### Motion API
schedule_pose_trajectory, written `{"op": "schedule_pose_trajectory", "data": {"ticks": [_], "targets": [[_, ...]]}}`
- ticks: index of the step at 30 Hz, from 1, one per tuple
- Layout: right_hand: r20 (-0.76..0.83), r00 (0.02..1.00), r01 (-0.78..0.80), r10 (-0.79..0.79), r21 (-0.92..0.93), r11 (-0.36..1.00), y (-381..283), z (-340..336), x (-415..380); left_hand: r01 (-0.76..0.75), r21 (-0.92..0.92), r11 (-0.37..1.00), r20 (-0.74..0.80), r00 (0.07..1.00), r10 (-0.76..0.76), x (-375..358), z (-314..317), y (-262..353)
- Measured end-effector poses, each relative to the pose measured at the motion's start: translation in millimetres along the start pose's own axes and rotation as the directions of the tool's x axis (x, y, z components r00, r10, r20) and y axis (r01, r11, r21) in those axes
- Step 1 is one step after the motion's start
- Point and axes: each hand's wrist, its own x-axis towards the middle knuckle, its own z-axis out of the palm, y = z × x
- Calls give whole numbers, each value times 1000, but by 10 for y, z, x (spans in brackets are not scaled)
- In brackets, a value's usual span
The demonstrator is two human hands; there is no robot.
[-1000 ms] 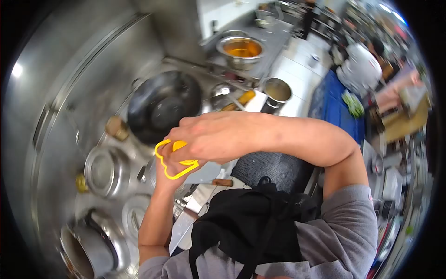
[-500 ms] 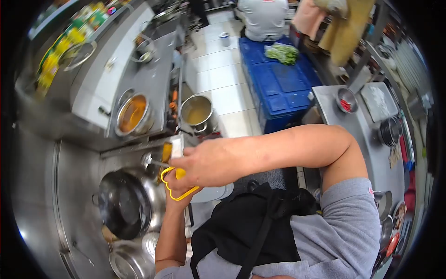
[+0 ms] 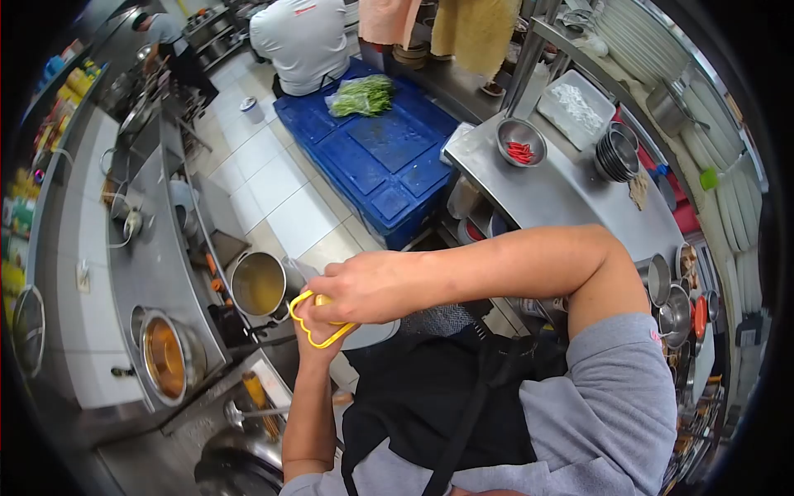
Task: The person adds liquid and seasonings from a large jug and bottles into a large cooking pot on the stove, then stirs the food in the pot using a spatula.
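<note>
My left hand (image 3: 313, 318) is closed around yellow-handled scissors (image 3: 325, 340), with a scalloped loop showing around the fingers; the blades are hidden. My right hand (image 3: 360, 287) lies over it, fingers curled in and touching the handle. What my right hand grips underneath is hidden. A greyish translucent edge (image 3: 303, 269) shows just past the fingers. Behind my hands, a deep steel pot (image 3: 258, 283) holds yellowish liquid. Below them, a ladle (image 3: 240, 412) rests by a dark wok (image 3: 227, 473).
A blue chest (image 3: 347, 165) carries bagged greens (image 3: 364, 96). A seated person (image 3: 299, 45) is behind it, and another person (image 3: 169, 54) stands far left. At right, a steel counter (image 3: 571, 194) bears a bowl of red chillies (image 3: 521, 142). An orange-liquid pot (image 3: 172, 357) stands left.
My view has turned right, so the counter, chest and pots have shifted left in the picture. My hands stay together at the yellow handle. A white piece by my fingers earlier no longer shows clearly.
</note>
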Motion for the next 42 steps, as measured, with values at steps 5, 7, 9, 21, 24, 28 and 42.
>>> {"op": "schedule_pose_trajectory", "data": {"ticks": [5, 7, 9, 21, 24, 28, 42], "targets": [[-40, 985, -163, 167, 89, 983, 571, 194, -129, -56, -46, 997, 253, 965, 66, 771, 170, -477], [-27, 963, -263, 269, 138, 955, 738, 187, -144, -148, 48, 988, 329, 936, 124, 1077, 274, -638], [-14, 928, -363, 372, 189, 913, 909, 227, -210, -177, 96, 980, 390, 912, 126, 1372, 367, -703], [225, 258, -939, 940, 288, 189, 908, 349, -2389, -352, 128, 927, 142, 932, 334, 3179, 1828, -1378], [263, 264, -926, 928, 340, 168, 1063, 402, -2695, -324, 120, 938, 64, 946, 318, 3539, 2271, -1449], [249, 376, -890, 893, 365, 273, 1632, 199, -2801, -284, 41, 958, 43, 958, 282, 3980, 2828, -1480], [253, 575, -798, 778, -36, 601, 4476, 624, -1627, -352, 35, 935, 343, 883, 320, 4454, 3344, -2123]]}}
